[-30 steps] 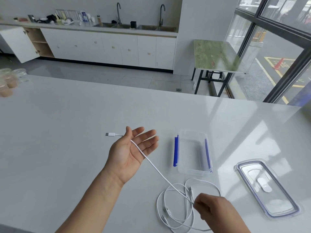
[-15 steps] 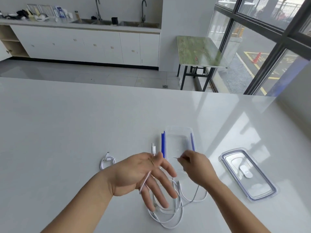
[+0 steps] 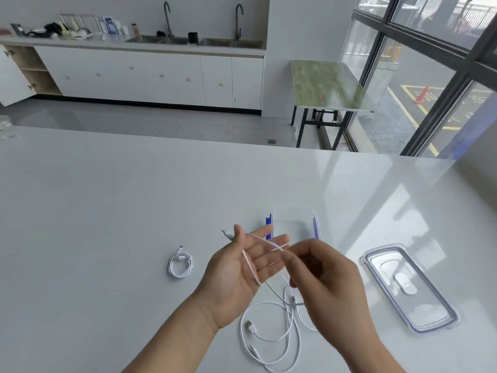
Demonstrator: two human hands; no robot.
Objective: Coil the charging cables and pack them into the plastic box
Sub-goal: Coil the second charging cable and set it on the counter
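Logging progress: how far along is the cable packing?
Done: one coiled cable lies on the table. In hand: the right hand pinches a white cable draped over the left hand. Left: loose cables to coil; the plastic box looks empty, lid off beside it.

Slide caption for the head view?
Right hand pinches a white cable draped over the open left hand; coiled cable, plastic box and lid lie nearby.

loose thin white charging cable (image 3: 251,327): plain white | small coiled cable (image 3: 179,265): white | clear rectangular plastic box (image 3: 295,214): colourless, 2 blue side clips | flat clear plastic lid (image 3: 427,310): dark blue-grey rim band, white centre tab | glossy table top (image 3: 107,211): pale grey-white, unpatterned | far folding table (image 3: 325,84): green mottled marbling, black legs
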